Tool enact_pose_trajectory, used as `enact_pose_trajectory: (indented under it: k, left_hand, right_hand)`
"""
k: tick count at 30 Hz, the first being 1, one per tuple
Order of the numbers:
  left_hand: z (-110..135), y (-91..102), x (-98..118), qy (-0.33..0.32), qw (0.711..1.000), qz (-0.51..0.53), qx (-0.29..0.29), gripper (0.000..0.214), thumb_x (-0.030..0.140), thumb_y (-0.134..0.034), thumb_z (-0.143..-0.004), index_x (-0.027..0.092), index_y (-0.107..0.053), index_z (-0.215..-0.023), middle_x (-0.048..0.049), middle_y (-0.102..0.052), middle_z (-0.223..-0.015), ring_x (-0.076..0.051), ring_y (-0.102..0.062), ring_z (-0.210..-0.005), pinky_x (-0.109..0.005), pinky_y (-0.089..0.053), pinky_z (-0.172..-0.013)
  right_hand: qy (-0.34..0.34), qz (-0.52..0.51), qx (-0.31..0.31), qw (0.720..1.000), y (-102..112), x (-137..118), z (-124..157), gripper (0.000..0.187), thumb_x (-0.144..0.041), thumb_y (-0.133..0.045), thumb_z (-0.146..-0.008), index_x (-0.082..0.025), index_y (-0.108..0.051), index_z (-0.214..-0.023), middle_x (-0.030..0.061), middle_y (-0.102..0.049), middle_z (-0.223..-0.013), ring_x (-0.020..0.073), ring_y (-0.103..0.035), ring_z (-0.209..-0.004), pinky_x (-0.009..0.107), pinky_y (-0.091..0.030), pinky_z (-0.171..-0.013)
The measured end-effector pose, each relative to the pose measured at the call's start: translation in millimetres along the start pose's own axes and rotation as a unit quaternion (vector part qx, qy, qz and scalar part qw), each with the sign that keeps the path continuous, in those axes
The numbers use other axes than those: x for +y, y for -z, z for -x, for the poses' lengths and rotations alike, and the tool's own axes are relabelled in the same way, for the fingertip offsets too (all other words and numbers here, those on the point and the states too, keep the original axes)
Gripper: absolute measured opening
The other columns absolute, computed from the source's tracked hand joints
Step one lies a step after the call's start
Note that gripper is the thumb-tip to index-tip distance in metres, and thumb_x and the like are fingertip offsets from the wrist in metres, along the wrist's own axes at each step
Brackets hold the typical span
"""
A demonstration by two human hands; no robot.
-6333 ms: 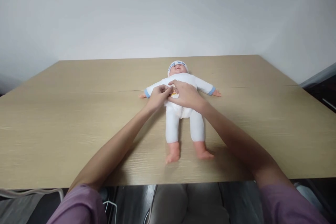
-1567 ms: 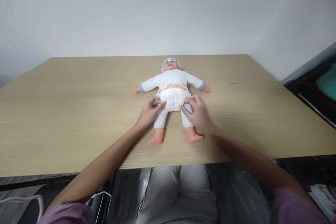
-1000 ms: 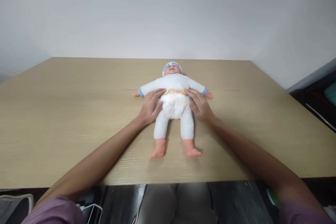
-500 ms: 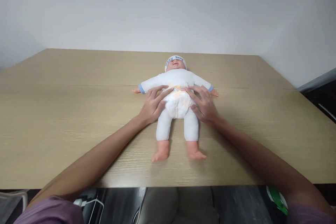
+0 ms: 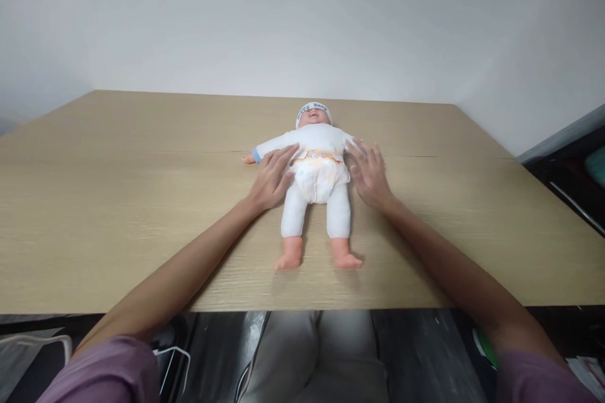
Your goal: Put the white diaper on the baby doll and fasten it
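Note:
A baby doll (image 5: 319, 136) in a white outfit lies on its back on the table, head away from me and bare feet towards me. Around its hips is a white diaper (image 5: 317, 181) with a patterned orange waistband. My left hand (image 5: 274, 177) rests along the doll's left-hand side in view, fingers stretched, its tips at the waist. On the other side, my right hand (image 5: 371, 174) has its fingers spread beside the waist and over the doll's arm, hiding most of that arm. Whether the right hand touches the doll is hard to tell.
The doll lies on a wide wooden table (image 5: 142, 214) with a pale wall (image 5: 283, 25) behind it. A dark object (image 5: 571, 176) stands beyond the right edge. Below the near edge are my grey-trousered legs (image 5: 321, 352) and a white cable or frame (image 5: 182, 352).
My right hand has moved off the diaper to its outer side, and my left hand has shifted slightly outward from the waistband. The view has tilted down a little.

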State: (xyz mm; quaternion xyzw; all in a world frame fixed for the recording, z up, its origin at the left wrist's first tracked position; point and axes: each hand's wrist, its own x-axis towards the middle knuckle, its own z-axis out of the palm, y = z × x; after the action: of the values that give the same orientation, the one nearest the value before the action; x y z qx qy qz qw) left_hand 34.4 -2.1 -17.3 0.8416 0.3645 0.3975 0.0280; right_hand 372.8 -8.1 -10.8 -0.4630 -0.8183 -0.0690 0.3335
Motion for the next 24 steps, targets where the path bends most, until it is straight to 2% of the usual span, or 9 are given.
enact_pose_trajectory:
  k: [3,5,8,12,17,24]
  left_hand:
    - [-4,2.8,-19,0.047,0.997,-0.044,0.048,0.071,0.058,-0.029,-0.118,0.015,-0.042,-0.173,-0.0205,-0.054,-0.172,-0.035,-0.051,-0.154,-0.054,-0.035,-0.131]
    - [-11,3.0,-35,0.078,0.992,-0.085,0.054,0.073,0.062,-0.039,-0.115,0.013,-0.046,-0.168,-0.0222,-0.054,-0.169,-0.038,-0.051,-0.152,-0.055,-0.034,-0.13]
    - [-24,0.6,-60,0.099,0.985,-0.141,-0.007,0.077,0.07,-0.051,-0.106,0.015,-0.056,-0.159,-0.022,-0.061,-0.162,-0.043,-0.051,-0.147,-0.058,-0.035,-0.125]
    - [-41,-2.9,-84,0.103,0.974,-0.184,-0.083,0.081,0.074,-0.05,-0.103,0.014,-0.061,-0.156,-0.0232,-0.07,-0.148,-0.045,-0.057,-0.134,-0.059,-0.039,-0.116]
    - [-47,-1.5,-96,0.108,0.967,-0.196,-0.119,0.084,0.077,-0.044,-0.105,0.013,-0.06,-0.157,-0.0236,-0.073,-0.141,-0.044,-0.061,-0.128,-0.056,-0.042,-0.11]
    - [-47,-1.0,-100,0.1,0.972,-0.174,-0.126,0.085,0.077,-0.038,-0.106,0.013,-0.059,-0.158,-0.0223,-0.075,-0.134,-0.043,-0.064,-0.122,-0.054,-0.045,-0.106]
  right_hand:
    - [-0.069,0.052,0.01,0.996,-3,27,-2,0.065,-0.051,-0.033,-0.117,-0.026,-0.04,-0.176,0.0156,-0.048,-0.176,0.0375,-0.041,-0.163,0.068,-0.028,-0.135]
    - [-0.096,0.085,0.007,0.992,-9,45,-6,0.067,-0.055,-0.042,-0.114,-0.019,-0.048,-0.17,0.021,-0.052,-0.172,0.041,-0.042,-0.159,0.066,-0.034,-0.131]
    - [-0.111,0.112,-0.004,0.987,-20,62,-17,0.069,-0.058,-0.049,-0.11,-0.012,-0.057,-0.161,0.0249,-0.06,-0.161,0.0434,-0.049,-0.151,0.062,-0.039,-0.126]
    - [-0.103,0.124,-0.019,0.987,-31,66,-33,0.069,-0.06,-0.053,-0.108,-0.012,-0.06,-0.157,0.0239,-0.069,-0.148,0.0431,-0.059,-0.136,0.057,-0.043,-0.117]
    - [-0.091,0.112,-0.048,0.988,-35,65,-42,0.06,-0.057,-0.052,-0.108,-0.015,-0.065,-0.149,0.0202,-0.078,-0.131,0.0407,-0.066,-0.119,0.054,-0.044,-0.108]
    - [-0.102,0.069,-0.045,0.991,-34,67,-40,0.061,-0.064,-0.05,-0.108,-0.017,-0.068,-0.142,0.0206,-0.078,-0.131,0.0416,-0.068,-0.117,0.053,-0.048,-0.103]
